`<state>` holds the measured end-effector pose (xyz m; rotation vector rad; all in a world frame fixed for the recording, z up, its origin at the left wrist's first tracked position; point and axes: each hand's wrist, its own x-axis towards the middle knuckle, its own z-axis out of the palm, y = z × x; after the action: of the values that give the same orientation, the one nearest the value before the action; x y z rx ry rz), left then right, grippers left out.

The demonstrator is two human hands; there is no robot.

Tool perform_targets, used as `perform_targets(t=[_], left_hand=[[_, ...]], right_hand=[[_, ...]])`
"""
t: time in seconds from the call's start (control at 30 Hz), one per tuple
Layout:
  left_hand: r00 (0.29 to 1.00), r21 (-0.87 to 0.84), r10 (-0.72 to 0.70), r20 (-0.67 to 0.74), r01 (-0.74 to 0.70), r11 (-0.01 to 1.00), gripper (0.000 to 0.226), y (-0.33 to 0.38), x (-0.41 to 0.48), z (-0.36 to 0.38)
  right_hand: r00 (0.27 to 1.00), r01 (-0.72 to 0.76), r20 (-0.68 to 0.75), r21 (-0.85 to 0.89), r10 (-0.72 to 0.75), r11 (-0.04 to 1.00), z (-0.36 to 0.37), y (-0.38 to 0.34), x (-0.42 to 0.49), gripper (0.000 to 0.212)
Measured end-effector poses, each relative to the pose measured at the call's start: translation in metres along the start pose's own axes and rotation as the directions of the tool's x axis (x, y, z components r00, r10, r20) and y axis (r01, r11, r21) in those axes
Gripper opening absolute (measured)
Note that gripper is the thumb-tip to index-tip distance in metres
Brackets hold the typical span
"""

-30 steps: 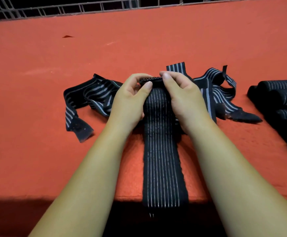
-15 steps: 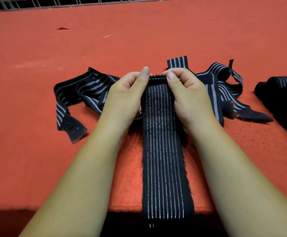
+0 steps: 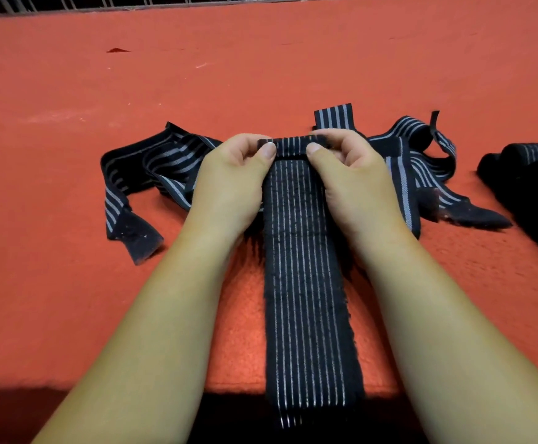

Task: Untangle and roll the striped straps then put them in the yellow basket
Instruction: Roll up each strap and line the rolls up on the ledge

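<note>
- Black strap (image 3: 303, 283) with thin pale stripes lies flat on the red felt table (image 3: 69, 315), long axis running straight away from the person; near end hangs over the table edge into shadow.
- Far end pinched by left hand (image 3: 229, 181) and right hand (image 3: 354, 181), thumbs on a small roll.
- Behind: tangled straps (image 3: 152, 168), partly hidden by hands.
- Far right: rolled straps (image 3: 530, 174), cut by frame edge.

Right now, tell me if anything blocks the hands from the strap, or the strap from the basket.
Nothing visible: left hand and right hand pinch the strap at its folded end. The tangled straps lie beside it, not on it. The basket is out of view.
</note>
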<state>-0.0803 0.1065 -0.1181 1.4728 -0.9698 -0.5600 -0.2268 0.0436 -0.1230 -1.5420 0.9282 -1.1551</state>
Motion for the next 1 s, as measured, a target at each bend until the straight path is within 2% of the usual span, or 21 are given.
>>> perform_targets(t=[0.03,0.1,0.17,0.37,0.47,0.57,0.7,0.77,0.87,1.0], left_hand=[[1.000,0.014,0.018,0.000,-0.018,1.000,0.011,0.0009,-0.0005,-0.0004],[0.998,0.035,0.065,0.008,-0.065,0.997,0.015,0.0018,-0.0022,-0.0003],[0.995,0.045,0.095,0.012,-0.096,0.994,0.019,0.0016,-0.0027,0.0001],[0.996,-0.032,0.046,0.077,-0.043,0.999,0.013,0.0016,-0.0035,0.0007],[0.993,-0.084,-0.017,0.115,0.027,0.996,0.027,0.0018,-0.0039,0.0020],[0.994,-0.096,-0.032,0.103,0.042,0.994,0.034,0.0020,-0.0037,0.0018],[0.997,-0.085,0.002,0.083,0.005,0.996,0.016,0.0003,-0.0034,-0.0002],[0.997,-0.098,0.028,0.065,-0.022,0.995,0.014,0.0002,-0.0025,-0.0003],[0.996,-0.096,0.081,0.037,-0.078,0.992,0.024,0.0004,-0.0015,-0.0011],[0.994,-0.083,0.093,0.060,-0.087,0.993,0.032,0.0018,-0.0029,-0.0011]], right_hand=[[1.000,0.001,-0.014,-0.063,-0.002,0.998,0.0008,-0.0001,0.0001,0.016],[1.000,-0.005,-0.028,-0.157,0.001,0.988,0.0019,0.0003,0.0003,0.038],[0.999,-0.020,-0.044,-0.176,0.013,0.984,0.0027,-0.0001,0.0001,0.048],[0.995,-0.031,-0.096,-0.086,0.023,0.996,0.0024,-0.0036,0.0011,0.027],[0.995,-0.029,-0.095,-0.084,0.021,0.996,0.0015,-0.0040,0.0002,0.020],[0.998,-0.025,-0.065,-0.070,0.021,0.997,0.0006,-0.0045,-0.0012,0.024],[0.998,-0.034,-0.048,-0.089,0.029,0.995,0.0008,-0.0014,-0.0004,0.038],[0.997,-0.060,-0.054,-0.063,0.057,0.996,0.0029,0.0006,0.0002,0.034],[0.998,-0.048,-0.036,-0.096,0.045,0.994,0.0043,-0.0019,-0.0017,0.025],[0.997,-0.059,-0.065,-0.138,0.051,0.989,0.0020,-0.0043,-0.0013,0.038]])
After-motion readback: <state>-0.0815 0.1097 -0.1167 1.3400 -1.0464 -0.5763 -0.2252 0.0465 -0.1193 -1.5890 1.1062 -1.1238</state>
